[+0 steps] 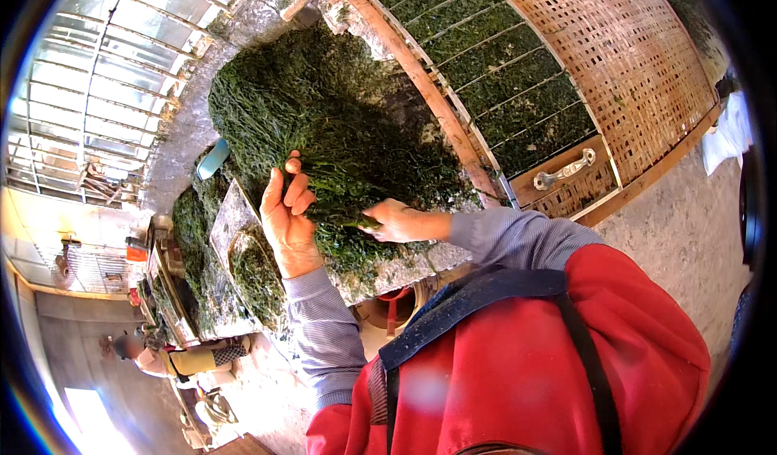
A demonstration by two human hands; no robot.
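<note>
A large heap of dark green, stringy leaves [283,91] covers the work surface ahead of me; I cannot tell what plant they are. My left hand [290,220] is at the near side of the heap, palm turned up. Its fingers are bent and spaced apart, with the thumb standing away from them and no clear hold on anything. To its right, my right hand [392,220] is closed on a small bunch of the green leaves [368,222], which shows at its thumb. Loose strands lie between both hands.
On the right is a wooden-framed tray [526,91] of leaves with crossbars and a metal handle [564,169]. A woven bamboo mat [603,42] lies beyond it. A teal plastic piece [213,159] rests left of the heap. Another person [182,360] stands at the far left.
</note>
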